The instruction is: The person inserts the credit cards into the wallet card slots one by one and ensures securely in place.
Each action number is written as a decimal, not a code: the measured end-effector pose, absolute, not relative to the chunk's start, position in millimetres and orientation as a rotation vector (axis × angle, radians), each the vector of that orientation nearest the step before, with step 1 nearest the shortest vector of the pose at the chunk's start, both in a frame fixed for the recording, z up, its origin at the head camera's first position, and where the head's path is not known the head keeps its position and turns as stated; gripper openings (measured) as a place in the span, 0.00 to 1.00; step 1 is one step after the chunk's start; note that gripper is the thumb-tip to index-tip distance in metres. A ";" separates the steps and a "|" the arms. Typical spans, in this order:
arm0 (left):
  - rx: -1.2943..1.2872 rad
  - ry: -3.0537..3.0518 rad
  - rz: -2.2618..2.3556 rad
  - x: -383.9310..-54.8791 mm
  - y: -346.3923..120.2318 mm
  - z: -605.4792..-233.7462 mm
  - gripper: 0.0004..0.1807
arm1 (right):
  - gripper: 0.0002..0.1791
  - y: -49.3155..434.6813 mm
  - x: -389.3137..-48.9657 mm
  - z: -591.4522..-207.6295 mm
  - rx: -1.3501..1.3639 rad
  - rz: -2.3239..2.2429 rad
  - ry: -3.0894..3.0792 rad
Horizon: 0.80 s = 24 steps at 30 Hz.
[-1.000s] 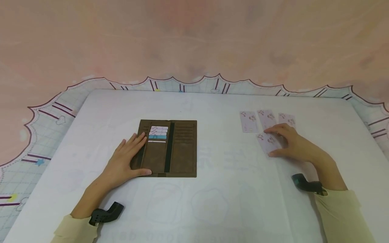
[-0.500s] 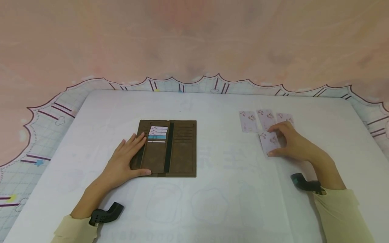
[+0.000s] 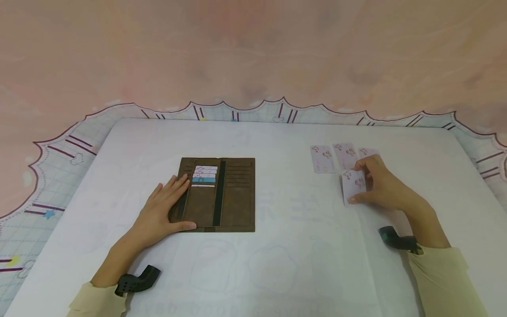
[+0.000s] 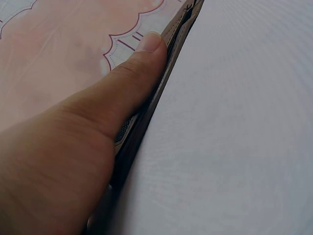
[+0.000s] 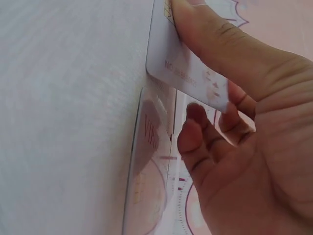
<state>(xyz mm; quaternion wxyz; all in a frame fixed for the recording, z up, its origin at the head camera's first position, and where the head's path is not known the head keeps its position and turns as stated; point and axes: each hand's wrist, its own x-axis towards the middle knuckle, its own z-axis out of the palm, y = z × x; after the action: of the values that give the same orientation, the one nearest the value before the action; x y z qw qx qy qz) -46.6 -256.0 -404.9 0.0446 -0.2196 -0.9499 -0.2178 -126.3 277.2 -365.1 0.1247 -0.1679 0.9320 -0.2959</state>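
A brown wallet (image 3: 238, 209) lies unfolded on the white table, with several cards (image 3: 203, 175) tucked in the slots of its left half. My left hand (image 3: 158, 215) rests on the wallet's left side, fingers extended and thumb along the near edge. In the left wrist view the thumb (image 4: 139, 66) lies over the wallet's edge. On the right, my right hand (image 3: 384, 187) pinches a pale VIP-style card (image 3: 353, 187) between thumb and fingers. The right wrist view shows this held card (image 5: 181, 68) tilted up off the table, its number print visible.
Behind the held card lie three similar cards: a left one (image 3: 322, 159), a middle one (image 3: 343, 154) and a right one (image 3: 368, 152), partly hidden by my right hand. A scalloped patterned border (image 3: 277, 112) runs along the table's far edge.
The right hand has lifted the near card from lying flat to a tilted pinch, shifting it slightly right. The left hand and wallet stay in place.
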 end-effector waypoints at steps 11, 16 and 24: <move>-0.660 -2.911 -0.670 -46.2 -255.0 -404.9 0.57 | 0.26 277.7 -125.2 -358.7 -0.426 -0.885 2.729; -0.651 -2.918 -0.675 -45.5 -255.1 -404.1 0.57 | 0.16 277.9 -128.6 -357.5 -0.649 -0.967 2.798; -0.653 -2.916 -0.673 -46.0 -255.2 -404.8 0.57 | 0.18 265.2 -137.3 -349.7 -0.755 -1.217 2.755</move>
<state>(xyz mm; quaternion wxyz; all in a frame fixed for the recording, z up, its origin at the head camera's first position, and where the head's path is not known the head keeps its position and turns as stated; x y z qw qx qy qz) -46.0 -255.2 -404.8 0.0393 -0.2130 -0.9512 -0.2196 -137.3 265.2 -349.7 0.0181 -0.2432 0.8871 -0.3918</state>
